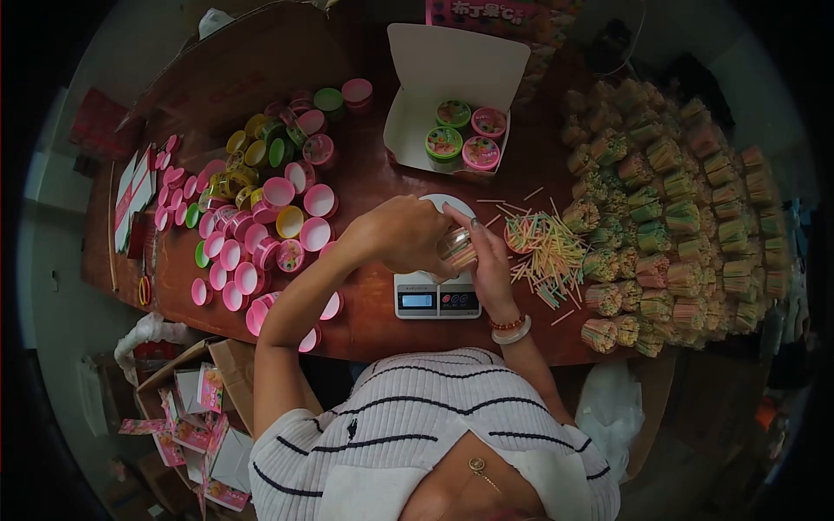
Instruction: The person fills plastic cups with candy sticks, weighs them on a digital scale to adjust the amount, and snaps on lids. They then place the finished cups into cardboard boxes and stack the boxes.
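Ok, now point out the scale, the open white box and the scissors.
Scale [438, 301]: head view, on its front panel.
White box [458, 65]: head view, inside of its raised lid.
Scissors [144, 283]: head view, on the handles.

Clear container [456, 247] held tilted over scale [437, 300], pastel sticks [462, 257] inside

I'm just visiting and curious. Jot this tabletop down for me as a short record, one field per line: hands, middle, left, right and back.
Left hand: curled against a bundle of sticks
Right hand: gripping the bundle's other side
Below hands: white scale, display lit
Left side: many pink, yellow and green cups
Right side: loose sticks; rows of standing bundles
Back: open white box holding four round tubs, two green, two pink
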`<state>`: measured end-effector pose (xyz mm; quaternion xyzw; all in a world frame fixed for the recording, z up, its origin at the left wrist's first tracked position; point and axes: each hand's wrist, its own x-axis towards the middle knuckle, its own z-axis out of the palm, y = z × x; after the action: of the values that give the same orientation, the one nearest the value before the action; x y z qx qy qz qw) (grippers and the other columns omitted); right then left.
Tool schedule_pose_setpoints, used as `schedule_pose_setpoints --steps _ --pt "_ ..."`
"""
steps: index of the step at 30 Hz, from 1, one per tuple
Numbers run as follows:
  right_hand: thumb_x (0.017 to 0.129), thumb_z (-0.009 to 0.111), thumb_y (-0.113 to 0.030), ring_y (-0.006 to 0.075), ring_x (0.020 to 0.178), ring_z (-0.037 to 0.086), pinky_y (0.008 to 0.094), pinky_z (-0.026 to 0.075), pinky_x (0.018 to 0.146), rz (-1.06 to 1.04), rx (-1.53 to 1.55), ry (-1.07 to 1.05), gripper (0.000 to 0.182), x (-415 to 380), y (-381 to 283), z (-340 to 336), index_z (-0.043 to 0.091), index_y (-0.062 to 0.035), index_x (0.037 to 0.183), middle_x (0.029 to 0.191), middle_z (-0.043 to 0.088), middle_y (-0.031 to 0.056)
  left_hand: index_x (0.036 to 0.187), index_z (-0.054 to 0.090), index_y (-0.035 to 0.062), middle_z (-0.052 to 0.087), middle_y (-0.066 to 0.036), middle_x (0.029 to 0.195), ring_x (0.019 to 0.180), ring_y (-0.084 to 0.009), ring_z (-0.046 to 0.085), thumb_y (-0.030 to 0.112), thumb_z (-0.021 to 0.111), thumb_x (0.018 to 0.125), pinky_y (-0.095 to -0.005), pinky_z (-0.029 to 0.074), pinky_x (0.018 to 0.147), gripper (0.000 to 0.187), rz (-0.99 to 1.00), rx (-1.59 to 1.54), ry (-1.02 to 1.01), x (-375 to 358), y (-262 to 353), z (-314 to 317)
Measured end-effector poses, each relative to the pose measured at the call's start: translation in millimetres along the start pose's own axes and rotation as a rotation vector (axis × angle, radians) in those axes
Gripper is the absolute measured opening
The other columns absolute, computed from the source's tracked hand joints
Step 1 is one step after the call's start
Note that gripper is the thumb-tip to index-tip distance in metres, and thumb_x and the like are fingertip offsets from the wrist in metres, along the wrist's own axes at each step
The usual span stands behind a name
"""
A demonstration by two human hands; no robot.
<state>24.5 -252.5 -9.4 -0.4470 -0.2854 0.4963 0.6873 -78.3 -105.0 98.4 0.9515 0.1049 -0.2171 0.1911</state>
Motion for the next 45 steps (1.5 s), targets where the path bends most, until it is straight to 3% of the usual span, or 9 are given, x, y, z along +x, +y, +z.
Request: schedule_pose_setpoints --steps 15,23,26,27,28,31,36,38,45 --pt "0.111 0.040 -0.020 0.0246 0.133 0.057 0.0350 0.043 0.111 -0.404 -0.675 0.292 0.041 0.5 -28.7 -17.1 0.059 0.0054 0.138 0.143 0.060 0.0190 0.129 0.055 0.0105 0.073 -0.017 0.094 0.083 -0.0407 0.070 0.036 0.081 0.076 -0.0504 0.056 0.075 0.064 0.024 -0.256 0.448 -6.3 -25.3 75.5" --pt "0.109 0.043 -0.015 0.0300 0.117 0.066 0.0406 0.051 0.101 -0.225 -1.155 0.670 0.036 -45.2 -57.7 -114.1 0.062 0.0011 0.136 0.140 0.062 0.0183 0.137 0.052 0.0140 0.066 -0.015 0.127 0.090 -0.0324 0.071 0.032 0.077 0.083 -0.0437 0.056 0.078 0.063 -0.053 -0.443 0.597 -50.9 -43.4 94.5" --pt "0.109 0.046 -0.015 0.0355 0.124 0.060 0.0438 0.049 0.104 -0.265 -1.485 0.532 0.036 -46.8 -42.5 -135.9 0.062 0.0019 0.135 0.139 0.062 0.0196 0.132 0.056 0.0046 0.067 -0.010 0.121 0.080 -0.0189 0.064 0.029 0.066 0.096 -0.0322 0.054 0.075 0.045 0.020 -1.612 0.884 -71.0 -64.8 118.7" --pt "0.109 0.046 -0.016 0.0367 0.127 0.057 0.0450 0.047 0.106 -0.306 -1.547 0.496 0.036 -44.2 -38.7 -135.5 0.061 0.0023 0.136 0.139 0.061 0.0204 0.127 0.060 0.0015 0.067 -0.009 0.114 0.078 -0.0165 0.062 0.029 0.063 0.099 -0.0297 0.054 0.073 0.039 0.146 -2.124 0.986 -76.5 -69.0 130.9" --pt "0.108 0.047 -0.017 0.0378 0.131 0.054 0.0461 0.046 0.109 -0.345 -1.606 0.456 0.037 -42.9 -33.9 -135.0 0.061 0.0027 0.136 0.140 0.060 0.0213 0.121 0.062 -0.0016 0.066 -0.009 0.108 0.080 -0.0155 0.059 0.028 0.061 0.100 -0.0291 0.052 0.078 0.036 0.565 -2.526 0.900 -77.8 -72.7 140.3" --pt "0.108 0.049 -0.019 0.0372 0.133 0.052 0.0477 0.044 0.110 -0.281 -1.524 0.403 0.038 -38.2 -16.8 -144.8 0.061 0.0021 0.137 0.141 0.059 0.0216 0.126 0.058 -0.0037 0.066 -0.011 0.114 0.088 -0.0170 0.058 0.019 0.062 0.099 -0.0330 0.049 0.088 0.035 0.464 -2.987 1.143 -85.6 -69.4 160.7" --pt "0.106 0.054 -0.018 0.0369 0.133 0.052 0.0462 0.044 0.110 -0.273 -1.512 0.434 0.036 -37.4 -9.0 -130.2 0.062 0.0022 0.135 0.141 0.059 0.0225 0.130 0.056 -0.0027 0.062 -0.015 0.129 0.129 -0.0314 0.054 0.012 0.061 0.097 -0.0523 0.040 0.117 0.037 0.390 -2.997 1.372 -95.5 -57.9 175.2" --pt "0.105 0.056 -0.017 0.0369 0.133 0.052 0.0457 0.045 0.109 -0.268 -1.484 0.471 0.035 -36.9 -14.7 -116.3 0.063 0.0026 0.133 0.140 0.059 0.0228 0.140 0.053 0.0018 0.054 -0.021 0.140 0.147 -0.0408 0.033 0.015 0.060 0.097 -0.0587 0.022 0.126 0.046 0.656 -3.053 1.171 -95.1 -53.0 167.9" --pt "0.091 0.069 -0.003 0.0294 0.106 0.065 0.0395 0.053 0.089 -0.384 -1.311 0.340 0.025 -28.5 -51.2 -57.1 0.072 -0.0032 0.116 0.114 0.070 0.0131 0.147 0.045 -0.0024 0.037 -0.031 0.155 0.152 -0.0487 0.018 0.016 0.058 0.096 -0.0615 0.019 0.125 0.056 0.644 -2.812 1.117 -81.2 -40.1 136.4"
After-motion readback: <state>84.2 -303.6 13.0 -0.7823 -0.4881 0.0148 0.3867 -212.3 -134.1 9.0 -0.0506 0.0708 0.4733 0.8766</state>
